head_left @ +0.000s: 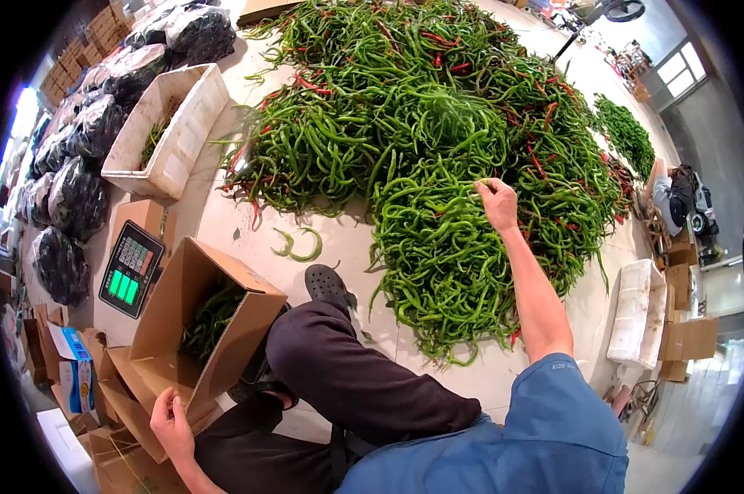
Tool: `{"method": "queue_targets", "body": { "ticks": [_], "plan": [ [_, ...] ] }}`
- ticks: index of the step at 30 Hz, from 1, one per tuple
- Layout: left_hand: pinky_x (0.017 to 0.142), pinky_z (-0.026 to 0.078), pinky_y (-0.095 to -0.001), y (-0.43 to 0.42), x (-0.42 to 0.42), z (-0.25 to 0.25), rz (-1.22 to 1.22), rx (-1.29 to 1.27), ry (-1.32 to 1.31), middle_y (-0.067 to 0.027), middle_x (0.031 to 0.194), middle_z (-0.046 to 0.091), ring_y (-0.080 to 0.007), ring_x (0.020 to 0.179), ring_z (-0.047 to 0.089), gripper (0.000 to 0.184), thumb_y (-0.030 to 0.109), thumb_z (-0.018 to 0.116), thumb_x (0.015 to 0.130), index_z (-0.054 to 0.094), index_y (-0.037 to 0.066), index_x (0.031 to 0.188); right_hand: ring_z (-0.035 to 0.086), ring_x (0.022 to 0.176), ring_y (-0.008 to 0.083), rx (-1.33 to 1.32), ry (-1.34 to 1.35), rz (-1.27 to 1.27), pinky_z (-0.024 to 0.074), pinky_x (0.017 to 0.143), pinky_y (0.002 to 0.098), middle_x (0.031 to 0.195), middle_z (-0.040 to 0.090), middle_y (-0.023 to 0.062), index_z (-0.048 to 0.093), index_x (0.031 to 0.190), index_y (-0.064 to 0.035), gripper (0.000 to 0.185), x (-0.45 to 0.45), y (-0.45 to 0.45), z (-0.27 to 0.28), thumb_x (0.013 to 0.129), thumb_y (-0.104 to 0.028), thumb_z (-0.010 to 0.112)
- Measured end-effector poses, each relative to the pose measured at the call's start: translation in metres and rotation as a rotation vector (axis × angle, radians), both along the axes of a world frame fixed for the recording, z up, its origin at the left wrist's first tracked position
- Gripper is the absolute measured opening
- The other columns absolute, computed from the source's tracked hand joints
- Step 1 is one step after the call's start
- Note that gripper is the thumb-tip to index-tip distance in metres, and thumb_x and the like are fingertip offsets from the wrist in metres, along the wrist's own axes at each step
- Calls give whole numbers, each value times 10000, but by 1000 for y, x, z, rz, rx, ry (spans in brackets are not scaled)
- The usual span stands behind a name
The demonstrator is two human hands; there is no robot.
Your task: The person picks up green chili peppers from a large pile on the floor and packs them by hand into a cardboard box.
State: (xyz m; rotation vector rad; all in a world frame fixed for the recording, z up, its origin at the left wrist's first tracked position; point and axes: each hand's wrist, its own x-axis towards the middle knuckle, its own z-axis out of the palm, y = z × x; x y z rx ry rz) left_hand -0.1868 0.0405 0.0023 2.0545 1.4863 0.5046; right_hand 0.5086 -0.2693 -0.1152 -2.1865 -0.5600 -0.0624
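Observation:
A large pile of green peppers (438, 222) with some red ones covers the floor ahead. My right hand (498, 204) is over the middle of the pile, its fingers pinched together; whatever may be between them is too small to name. At the lower left, my left hand (171, 421) is beside the near flap of an open cardboard box (174, 309), with fingers drawn together and nothing I can make out in them. Green peppers (213, 321) lie inside that box, which is tilted on its side toward me.
A scale (131, 267) with a lit green display stands left of the box. Behind it are a white foam box (179, 136) and black bags (80, 198). Another foam box (638, 313) is at the right. Loose peppers (302, 244) lie near my shoe (328, 286).

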Motion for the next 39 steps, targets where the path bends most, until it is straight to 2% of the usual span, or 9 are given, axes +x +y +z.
{"method": "queue_targets", "body": {
  "ticks": [7,21,23,26,29,33,34,36,39],
  "plan": [
    [749,532,-307,-8,5,7,-31,9,-8,-130,969,705,-170,829,646,247,68,606,981,658,-87,1166,592,692,82,253,21,95,479,640,258,815,717,38,706,975,17,242,-3,-8,64,955,-223,731],
    [795,544,-335,-14,-6,7,-73,38,-65,-154,967,731,-209,855,689,245,87,641,950,678,-65,1139,742,842,221,950,799,439,630,778,368,1000,754,143,711,1072,-6,163,-62,16,156,1003,-135,638],
    [801,551,-337,-17,-7,9,-85,68,-63,-167,954,738,-224,866,710,254,91,656,935,681,-61,1136,713,786,198,803,807,326,609,793,343,895,731,93,701,1040,-6,204,-93,32,153,987,-201,669],
    [778,555,-329,-22,-6,18,-84,116,-77,-181,940,738,-228,836,713,244,89,659,931,684,-67,1117,603,595,136,72,670,397,501,569,316,692,656,52,677,907,-18,229,-150,54,99,940,-243,696],
    [757,558,-324,-25,-8,20,-68,104,-103,-171,914,737,-208,796,706,242,81,673,924,687,-78,1105,597,557,113,-139,708,548,503,542,290,647,644,27,685,782,-26,218,-200,53,-27,880,-217,723],
    [772,561,-320,-24,-11,15,-63,63,-137,-167,921,740,-200,812,712,258,81,679,919,688,-81,1120,625,555,243,-431,239,705,503,569,403,637,633,175,661,763,24,297,-226,123,-67,816,-267,688],
    [775,561,-320,-23,-11,15,-57,54,-131,-164,923,741,-199,818,713,261,85,682,918,689,-79,1121,665,810,400,-324,230,744,549,778,460,859,694,201,684,931,19,360,-231,164,-47,802,-315,658],
    [778,560,-321,-22,-7,15,-51,43,-126,-160,927,742,-199,824,714,265,90,686,916,691,-77,1122,661,928,396,-159,69,804,529,872,461,976,693,220,667,1038,10,364,-231,264,15,820,-282,646],
    [778,557,-316,-21,-1,17,-42,49,-130,-154,931,744,-190,819,708,266,99,689,918,694,-71,1121,707,880,227,387,422,623,562,788,339,1078,730,174,554,1323,87,541,-251,335,157,872,-163,718]
  ]
}}
